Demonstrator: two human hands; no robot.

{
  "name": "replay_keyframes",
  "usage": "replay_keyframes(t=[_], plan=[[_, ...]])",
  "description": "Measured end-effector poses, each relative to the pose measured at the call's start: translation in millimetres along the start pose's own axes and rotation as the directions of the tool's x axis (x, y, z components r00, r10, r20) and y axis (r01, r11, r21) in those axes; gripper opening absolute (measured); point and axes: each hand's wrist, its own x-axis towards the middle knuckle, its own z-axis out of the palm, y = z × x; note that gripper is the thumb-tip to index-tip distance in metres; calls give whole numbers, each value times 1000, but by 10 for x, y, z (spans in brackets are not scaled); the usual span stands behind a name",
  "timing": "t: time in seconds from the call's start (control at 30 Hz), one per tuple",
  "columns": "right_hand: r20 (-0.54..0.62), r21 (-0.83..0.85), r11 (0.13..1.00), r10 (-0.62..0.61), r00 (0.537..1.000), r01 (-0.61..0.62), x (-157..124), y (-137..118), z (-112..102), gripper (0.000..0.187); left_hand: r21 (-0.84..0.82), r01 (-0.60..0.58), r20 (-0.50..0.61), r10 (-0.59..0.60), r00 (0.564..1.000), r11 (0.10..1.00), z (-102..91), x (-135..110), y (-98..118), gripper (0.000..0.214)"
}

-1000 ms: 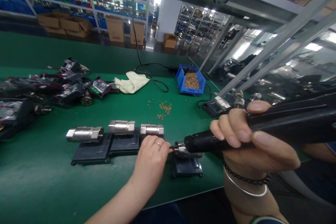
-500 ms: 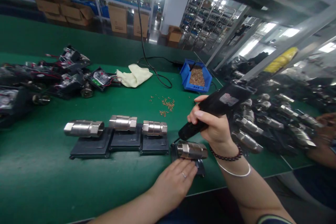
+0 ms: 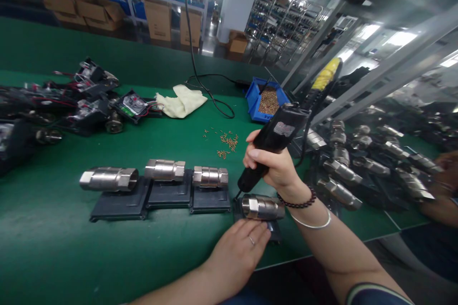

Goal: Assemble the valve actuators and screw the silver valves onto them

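Note:
My right hand (image 3: 268,164) is wrapped round a black electric screwdriver (image 3: 275,136), tilted with its bit pointing down and left. The bit's tip is at the far left corner of a dark base plate (image 3: 275,234), which carries a steel pipe fitting (image 3: 264,207). My left hand (image 3: 239,248) lies flat with fingers stretched out on the near side of that plate, fingertips against the fitting; its thumb is hidden. To the left stand three similar plates with steel fittings, the nearest being this fitting (image 3: 210,177).
Loose brass-coloured screws (image 3: 229,141) lie beyond the plates, with a blue bin (image 3: 255,108) of screws behind. A cream cloth (image 3: 182,101), a black cable (image 3: 195,64) and wired housings (image 3: 91,109) are further left. More fittings (image 3: 341,171) crowd the right, near another person's hand (image 3: 447,171).
The screwdriver has swung more upright, its top end moving left, with its tip still at the plate's corner. My right hand shifted left with it. My left hand stayed nearly in place.

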Motion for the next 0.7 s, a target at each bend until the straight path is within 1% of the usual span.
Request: replay_keyframes(t=[0.1, 0.13, 0.2, 0.27, 0.3, 0.37, 0.4, 0.43, 0.47, 0.5, 0.57, 0.6, 0.63, 0.7], plan=[[51, 11, 1000, 17, 999, -18, 6, 20, -1, 42, 2, 10, -18, -10, 1000, 1000, -2, -3, -2, 31], [59, 15, 1000, 24, 998, -25, 5, 28, 0, 43, -1, 13, -30, -13, 999, 1000, 0, -4, -4, 31], [60, 26, 999, 27, 998, -29, -3, 44, 1, 31, -3, 11, -47, -12, 999, 1000, 9, -8, -8, 30], [69, 40, 999, 33, 997, -35, -8, 48, -10, 22, 3, 8, -35, -8, 999, 1000, 25, -17, -13, 30], [80, 44, 998, 37, 996, -40, -2, 41, -24, 22, 7, 10, -24, -10, 1000, 1000, 36, -23, -17, 30], [110, 38, 997, 59, 992, -64, 50, 11, -75, 29, 7, 11, -17, -11, 1000, 1000, 64, -38, -28, 30], [91, 34, 998, 54, 994, -57, 102, -8, -112, 33, 1, 8, -24, -8, 1000, 1000, 81, -45, -36, 31], [37, 31, 999, 22, 999, -23, 174, -24, -152, 36, -8, 2, -36, -3, 999, 1000, 99, -52, -45, 31], [-45, 28, 999, -33, 998, 34, 265, -31, -193, 37, -16, -4, -53, 3, 999, 1000, 119, -57, -55, 31], [-141, 21, 994, -104, 985, 108, 372, -25, -231, 37, -23, -15, -76, 13, 997, 1000, 141, -61, -67, 31], [-309, -13, 967, -247, 919, 256, 607, 38, -285, 34, -25, -34, -113, 31, 993, 999, 191, -62, -90, 32], [-354, -31, 953, -292, 888, 301, 721, 95, -298, 33, -17, -43, -132, 40, 990, 999, 218, -60, -103, 31], [-381, -48, 944, -318, 868, 326, 823, 165, -303, 33, -4, -52, -150, 51, 987, 999, 245, -57, -115, 30], [-418, -78, 935, -346, 840, 346, 971, 322, -295, 33, 35, -69, -186, 74, 980, 997, 294, -43, -141, 27]])
